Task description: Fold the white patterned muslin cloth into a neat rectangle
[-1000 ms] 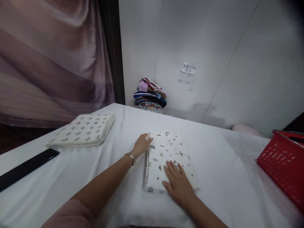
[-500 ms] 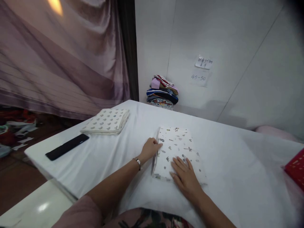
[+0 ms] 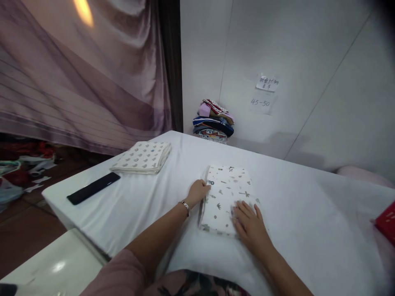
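Note:
A folded white cloth (image 3: 226,193) printed with small grey plants and shapes lies in front of me on the covered table. My left hand (image 3: 197,193) is closed on its left edge, thumb on top and the other fingers curled at the side, partly hidden. Flat on the lower right part of the cloth rests my right hand (image 3: 250,226), fingers stretched out and holding nothing. Farther left lies a second folded cloth (image 3: 143,156), cream with rows of grey motifs, which neither hand touches.
A long black flat object (image 3: 93,188) lies near the left edge of the white-covered table (image 3: 296,230). Behind the far edge stands a pile of folded fabrics (image 3: 214,121) against the wall. Something red (image 3: 385,222) is at the right. A curtain (image 3: 123,74) hangs at the left.
My right hand has slid a little to the right over the cloth. The left hand keeps its grip on the left edge. The view has shifted slightly.

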`<state>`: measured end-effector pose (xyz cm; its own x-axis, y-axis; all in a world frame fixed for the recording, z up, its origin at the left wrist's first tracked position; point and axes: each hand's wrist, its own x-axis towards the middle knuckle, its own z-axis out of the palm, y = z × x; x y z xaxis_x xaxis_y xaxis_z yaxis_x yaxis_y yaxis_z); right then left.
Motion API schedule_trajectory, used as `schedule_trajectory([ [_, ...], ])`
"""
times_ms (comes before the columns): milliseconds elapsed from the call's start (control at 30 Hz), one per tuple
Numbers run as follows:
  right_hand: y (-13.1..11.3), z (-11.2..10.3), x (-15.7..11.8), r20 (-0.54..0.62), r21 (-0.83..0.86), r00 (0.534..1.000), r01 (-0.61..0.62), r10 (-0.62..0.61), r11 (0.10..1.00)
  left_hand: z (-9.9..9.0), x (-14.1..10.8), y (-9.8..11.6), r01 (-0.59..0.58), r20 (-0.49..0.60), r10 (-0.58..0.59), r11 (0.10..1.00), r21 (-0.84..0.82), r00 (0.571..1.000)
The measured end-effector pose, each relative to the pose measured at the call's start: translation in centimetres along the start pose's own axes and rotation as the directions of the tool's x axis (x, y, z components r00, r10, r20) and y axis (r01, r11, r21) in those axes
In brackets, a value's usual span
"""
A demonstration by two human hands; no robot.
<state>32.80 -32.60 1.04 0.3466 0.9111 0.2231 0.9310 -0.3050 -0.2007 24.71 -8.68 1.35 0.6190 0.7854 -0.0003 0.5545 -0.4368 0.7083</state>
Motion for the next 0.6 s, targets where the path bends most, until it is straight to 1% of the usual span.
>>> schedule_trajectory([
  [67,0.28,0.19,0.02,0.049,-0.02,0.998,-0.049,0.05,0.999,0.0,0.09,0.04,0.004,0.003,-0.004,1.0,0.008,1.0],
  [133,0.33,0.52,0.04,0.079,-0.036,0.995,-0.065,0.068,0.997,0.04,0.26,0.22,0.006,0.013,-0.006,1.0,0.014,1.0],
  [300,0.16,0.99,0.06,0.076,-0.052,0.994,-0.071,0.075,0.996,0.2,0.59,0.73,0.015,0.007,-0.015,0.999,0.034,1.0],
  [467,0.34,0.67,0.12,0.105,-0.018,0.992,-0.063,0.065,0.998,0.23,0.65,0.45,0.006,-0.026,-0.004,0.997,0.074,1.0],
  [600,0.33,0.06,0.23,0.133,0.034,0.989,-0.071,0.066,0.997,0.29,0.98,0.16,0.0,-0.01,0.0,0.995,0.097,1.0],
])
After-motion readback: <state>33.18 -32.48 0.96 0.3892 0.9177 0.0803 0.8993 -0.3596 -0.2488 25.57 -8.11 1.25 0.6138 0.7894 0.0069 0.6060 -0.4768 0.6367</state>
